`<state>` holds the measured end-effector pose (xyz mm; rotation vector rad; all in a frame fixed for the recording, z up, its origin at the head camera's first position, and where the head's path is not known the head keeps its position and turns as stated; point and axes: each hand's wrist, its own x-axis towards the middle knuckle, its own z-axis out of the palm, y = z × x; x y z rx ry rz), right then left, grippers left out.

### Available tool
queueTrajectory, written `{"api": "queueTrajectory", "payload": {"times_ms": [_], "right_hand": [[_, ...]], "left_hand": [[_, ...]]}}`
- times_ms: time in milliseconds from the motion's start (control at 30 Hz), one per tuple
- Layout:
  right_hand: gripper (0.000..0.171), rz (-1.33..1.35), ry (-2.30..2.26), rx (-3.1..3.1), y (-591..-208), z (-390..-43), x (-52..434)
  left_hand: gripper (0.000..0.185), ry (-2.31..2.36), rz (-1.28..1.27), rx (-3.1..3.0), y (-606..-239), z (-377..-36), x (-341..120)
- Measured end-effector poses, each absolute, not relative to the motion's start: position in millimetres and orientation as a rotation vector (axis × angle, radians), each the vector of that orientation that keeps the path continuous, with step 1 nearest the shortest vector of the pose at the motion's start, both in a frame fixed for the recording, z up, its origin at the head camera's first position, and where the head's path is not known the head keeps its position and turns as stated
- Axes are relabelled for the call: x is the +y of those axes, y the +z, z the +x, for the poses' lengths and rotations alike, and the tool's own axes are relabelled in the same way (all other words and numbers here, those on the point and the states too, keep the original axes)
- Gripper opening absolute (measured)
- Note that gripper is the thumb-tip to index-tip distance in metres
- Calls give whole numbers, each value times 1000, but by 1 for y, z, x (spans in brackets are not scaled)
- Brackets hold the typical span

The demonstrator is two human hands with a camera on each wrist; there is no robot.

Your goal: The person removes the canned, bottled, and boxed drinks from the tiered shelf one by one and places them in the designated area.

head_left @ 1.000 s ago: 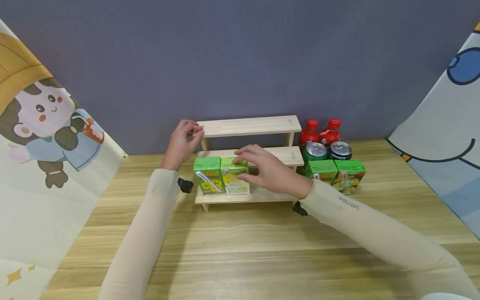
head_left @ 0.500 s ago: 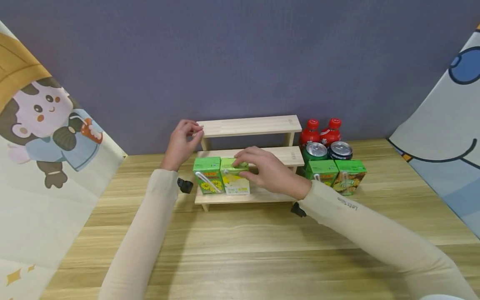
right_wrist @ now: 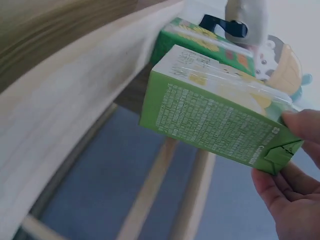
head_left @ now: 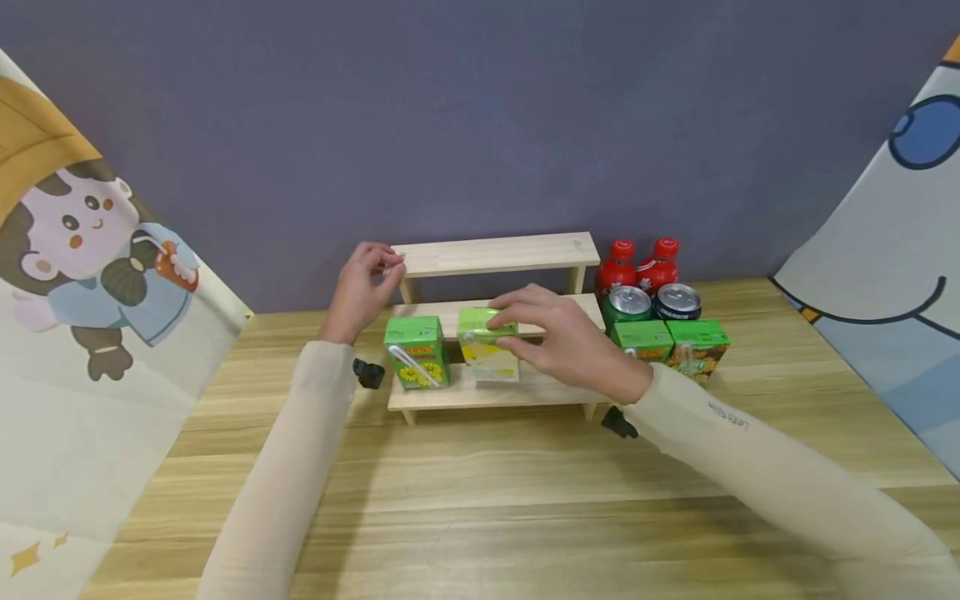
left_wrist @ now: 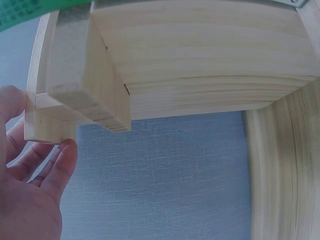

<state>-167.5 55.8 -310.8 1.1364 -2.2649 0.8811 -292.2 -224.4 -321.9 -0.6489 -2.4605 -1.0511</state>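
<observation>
The pale carton is tilting above the lowest step of the wooden rack; its corner could be catching the green carton just left of the fingers and toppling it. The right hand is pinching the carton's top with narrowly curled fingers. The left hand is gripping the rack's top-step corner.

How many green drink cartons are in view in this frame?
4. One carton stands at the left of the bottom shelf; one is gripped by the right hand beside it; two, and, stand right of the rack. Others may be hidden.
</observation>
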Motion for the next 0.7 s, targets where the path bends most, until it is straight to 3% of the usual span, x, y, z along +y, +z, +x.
{"api": "queueTrajectory", "payload": {"times_ms": [700], "right_hand": [[33, 992, 696, -2271, -306, -117, 158]], "left_hand": [[21, -1034, -665, -2441, -322, -293, -225]]}}
